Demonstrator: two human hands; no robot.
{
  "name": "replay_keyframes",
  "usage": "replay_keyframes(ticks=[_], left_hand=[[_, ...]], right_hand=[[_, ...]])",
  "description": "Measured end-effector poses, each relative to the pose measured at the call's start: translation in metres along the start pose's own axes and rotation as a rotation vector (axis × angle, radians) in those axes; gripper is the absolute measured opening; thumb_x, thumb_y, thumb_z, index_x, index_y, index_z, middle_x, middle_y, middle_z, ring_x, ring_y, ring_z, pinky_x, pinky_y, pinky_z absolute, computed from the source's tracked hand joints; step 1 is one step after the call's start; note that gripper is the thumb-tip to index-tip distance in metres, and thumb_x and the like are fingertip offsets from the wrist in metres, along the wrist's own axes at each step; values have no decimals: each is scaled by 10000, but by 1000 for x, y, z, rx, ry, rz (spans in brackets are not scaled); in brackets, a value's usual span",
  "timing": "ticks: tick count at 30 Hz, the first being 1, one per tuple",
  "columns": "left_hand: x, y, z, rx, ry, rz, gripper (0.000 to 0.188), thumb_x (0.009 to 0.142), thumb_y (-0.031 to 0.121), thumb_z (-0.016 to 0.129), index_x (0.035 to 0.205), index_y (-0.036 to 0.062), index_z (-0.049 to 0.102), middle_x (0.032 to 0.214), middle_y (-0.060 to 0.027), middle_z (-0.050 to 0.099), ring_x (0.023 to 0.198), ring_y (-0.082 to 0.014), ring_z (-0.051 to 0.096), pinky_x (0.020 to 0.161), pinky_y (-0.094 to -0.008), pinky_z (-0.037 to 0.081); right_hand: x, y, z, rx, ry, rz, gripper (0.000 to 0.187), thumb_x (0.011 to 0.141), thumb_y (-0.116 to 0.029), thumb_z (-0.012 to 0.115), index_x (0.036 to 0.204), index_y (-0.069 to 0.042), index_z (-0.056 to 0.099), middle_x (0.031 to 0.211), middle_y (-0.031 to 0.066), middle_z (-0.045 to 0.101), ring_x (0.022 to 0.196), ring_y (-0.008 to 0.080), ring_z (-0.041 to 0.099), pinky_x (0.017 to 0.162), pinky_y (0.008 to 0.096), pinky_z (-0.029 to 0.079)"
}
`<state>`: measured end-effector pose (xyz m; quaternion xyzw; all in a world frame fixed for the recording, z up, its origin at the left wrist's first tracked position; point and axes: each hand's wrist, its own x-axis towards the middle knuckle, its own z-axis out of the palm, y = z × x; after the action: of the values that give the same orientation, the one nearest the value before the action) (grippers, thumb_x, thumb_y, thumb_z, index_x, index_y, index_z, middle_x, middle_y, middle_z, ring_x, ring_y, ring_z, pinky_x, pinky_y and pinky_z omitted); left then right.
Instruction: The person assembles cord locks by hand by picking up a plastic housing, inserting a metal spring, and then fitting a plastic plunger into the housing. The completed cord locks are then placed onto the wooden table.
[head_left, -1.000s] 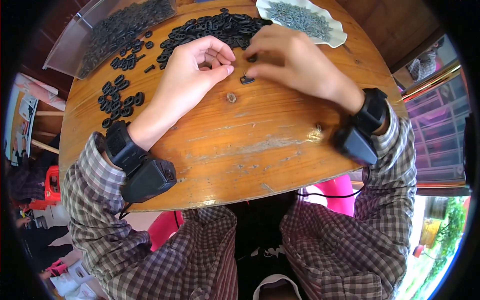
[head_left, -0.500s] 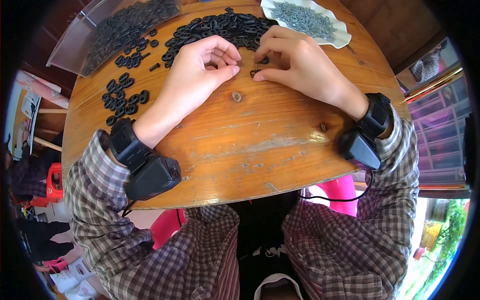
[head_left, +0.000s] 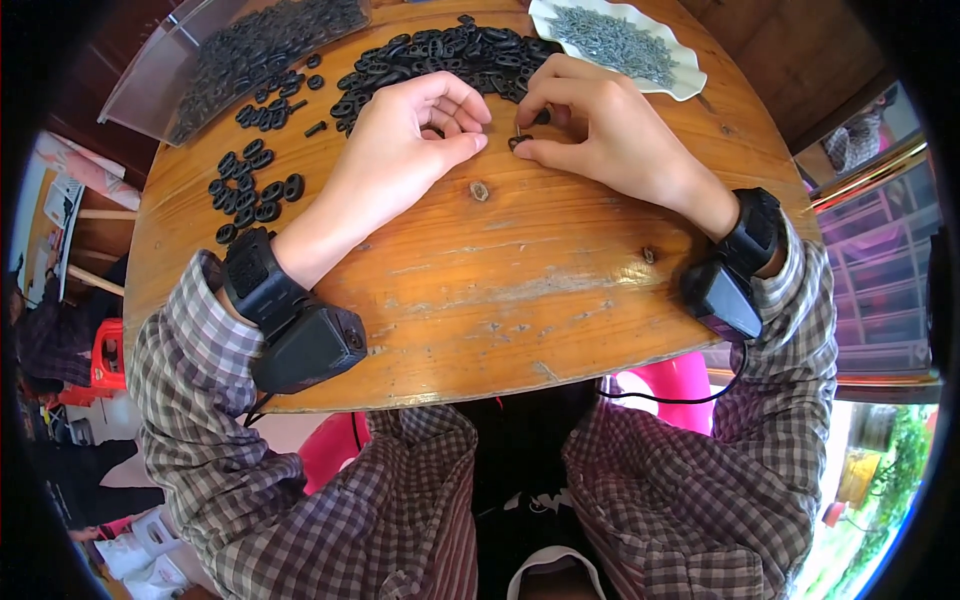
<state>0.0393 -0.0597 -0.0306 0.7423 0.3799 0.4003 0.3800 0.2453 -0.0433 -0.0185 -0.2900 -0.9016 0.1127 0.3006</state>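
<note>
My right hand point(head_left: 610, 115) pinches a small black oval plastic piece point(head_left: 519, 141) between thumb and fingers, just above the wooden table. A thin metal screw point(head_left: 518, 129) stands up from that piece. Another dark piece point(head_left: 542, 117) shows under the curled fingers of this hand. To its left, my left hand point(head_left: 425, 125) is closed, its thumb tip close to the bent fingers. Something dark shows inside the curl, too hidden to name. The two hands are a short gap apart. Beyond them lies a heap of black oval pieces point(head_left: 430, 58), each with holes.
A clear plastic bin point(head_left: 135, 105) of black pieces lies at the far left, with small groups of pieces point(head_left: 245, 185) near it. A white wavy-edged dish point(head_left: 688, 85) holds many screws at the far right. Black devices point(head_left: 310, 350) are strapped to both wrists.
The whole view has shifted slightly to the right. Both hands keep nearly the same pose, and my right hand still pinches the black piece with the screw.
</note>
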Motion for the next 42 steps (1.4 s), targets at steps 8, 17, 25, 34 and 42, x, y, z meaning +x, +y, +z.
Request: replay_keyframes(ticks=[8, 17, 25, 34, 42], left_hand=[[-1, 7, 3, -26, -72, 15, 188, 845, 151, 577, 947, -4, 607, 796, -48, 621, 732, -86, 567, 663, -217, 450], [-1, 17, -1, -218, -135, -82, 176, 868, 131, 543, 943, -20, 592, 794, -53, 608, 752, -90, 560, 662, -215, 440], [-2, 16, 0, -174, -161, -59, 173, 868, 129, 545, 934, -27, 582, 801, -48, 603, 742, -87, 562, 667, -212, 444], [-2, 14, 0, -196, -165, -40, 163, 864, 123, 552, 913, -28, 587, 794, -47, 608, 743, -90, 571, 670, -218, 457], [-3, 13, 2, -244, -175, 14, 160, 855, 127, 569, 917, -19, 596, 795, -40, 613, 736, -86, 581, 655, -212, 467]], right_hand=[[6, -22, -9, -101, 184, -146, 230, 665, -49, 706, 860, -38, 583, 873, 35, 512, 635, 126, 451, 576, 244, 411], [5, -21, -9, -128, 229, -168, 254, 669, -68, 716, 884, -36, 586, 918, 39, 525, 649, 123, 460, 576, 239, 417], [3, -17, -13, 122, 70, -28, 84, 796, -55, 586, 853, -8, 544, 838, 29, 525, 682, 116, 467, 640, 237, 393], [0, -16, -9, 43, -41, -4, 119, 884, -104, 467, 827, 1, 469, 714, 81, 469, 642, 185, 449, 608, 281, 378], [1, -18, -16, 1, -128, 4, 158, 894, -118, 451, 797, 4, 474, 628, 112, 437, 551, 237, 402, 537, 299, 349]])
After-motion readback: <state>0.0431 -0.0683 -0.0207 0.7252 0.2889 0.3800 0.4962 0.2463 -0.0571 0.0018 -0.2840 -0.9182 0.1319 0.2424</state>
